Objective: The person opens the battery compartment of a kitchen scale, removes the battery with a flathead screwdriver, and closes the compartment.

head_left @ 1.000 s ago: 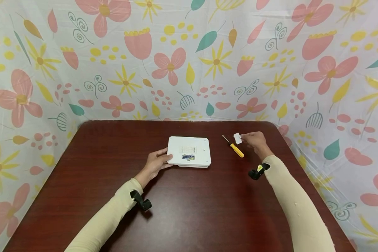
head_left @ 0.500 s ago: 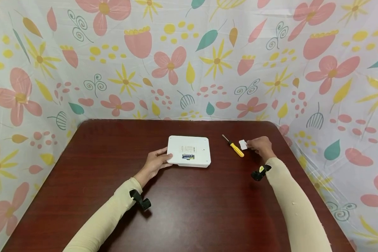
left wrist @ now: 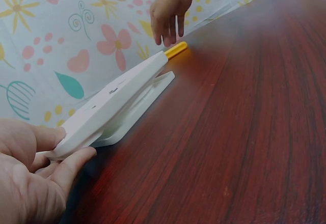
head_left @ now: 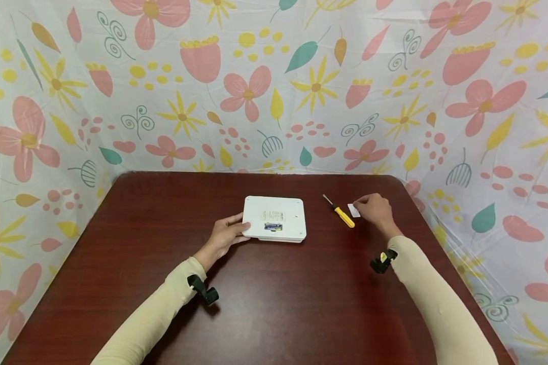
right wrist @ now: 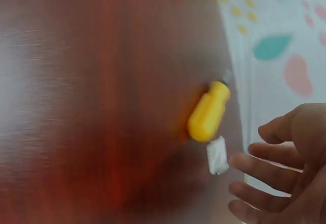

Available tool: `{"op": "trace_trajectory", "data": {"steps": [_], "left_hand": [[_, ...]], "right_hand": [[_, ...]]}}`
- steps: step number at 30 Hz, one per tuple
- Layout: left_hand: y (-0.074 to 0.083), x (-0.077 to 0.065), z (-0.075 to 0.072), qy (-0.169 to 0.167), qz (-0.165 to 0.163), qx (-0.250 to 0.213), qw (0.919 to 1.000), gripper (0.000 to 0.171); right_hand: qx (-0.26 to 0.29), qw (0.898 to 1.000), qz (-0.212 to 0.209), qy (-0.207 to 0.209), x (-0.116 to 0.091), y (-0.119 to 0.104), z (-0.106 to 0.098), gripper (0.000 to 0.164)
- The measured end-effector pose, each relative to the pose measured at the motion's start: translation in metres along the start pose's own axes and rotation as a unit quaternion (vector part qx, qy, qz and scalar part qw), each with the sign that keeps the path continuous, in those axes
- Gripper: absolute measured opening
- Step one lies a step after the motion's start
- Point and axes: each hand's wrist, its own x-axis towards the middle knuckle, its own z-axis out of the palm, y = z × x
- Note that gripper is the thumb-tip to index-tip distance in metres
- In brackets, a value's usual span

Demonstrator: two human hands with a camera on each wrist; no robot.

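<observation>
My left hand (head_left: pixel 224 235) grips the left edge of a white kitchen scale (head_left: pixel 285 208), thumb on top and fingers beneath. The scale is underside up, with blue batteries (head_left: pixel 273 227) showing in its uncovered compartment. In the left wrist view the scale (left wrist: pixel 114 96) sits tilted. On the table at the right lies a small white battery cover (right wrist: pixel 217 156), beside a yellow-handled screwdriver (head_left: pixel 344 216). Over the cover is my right hand (head_left: pixel 375 210). In the right wrist view its fingers (right wrist: pixel 265 173) are spread and apart from the cover, holding nothing.
The dark red wooden table (head_left: pixel 274 304) reaches back to a floral curtain (head_left: pixel 274 101), which also runs along both sides. The screwdriver's shaft (head_left: pixel 328 199) points toward the back left. Each wrist carries a small black camera mount (head_left: pixel 203 290).
My right hand has brought the battery cover toward me and right, set it down beside the screwdriver's handle and released it. The left hand and the scale have stayed in place.
</observation>
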Motion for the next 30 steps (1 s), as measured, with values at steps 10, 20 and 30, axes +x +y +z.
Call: {"op": "trace_trajectory", "data": {"steps": [10,20,30], "left_hand": [[-0.002,0.002,0.000,-0.003,0.002,-0.007,1.0000,0.054],[-0.001,0.003,-0.001,0.002,-0.007,-0.008,0.9999,0.055],[0.000,0.002,-0.001,0.005,-0.010,-0.012,0.9999,0.056]], "right_hand": [[-0.086,0.995,-0.035,0.024,-0.009,-0.015,0.033,0.038],[-0.048,0.997,-0.052,0.034,-0.016,-0.022,0.029,0.032],[-0.048,0.983,-0.178,0.024,-0.043,-0.076,-0.003,0.031]]}}
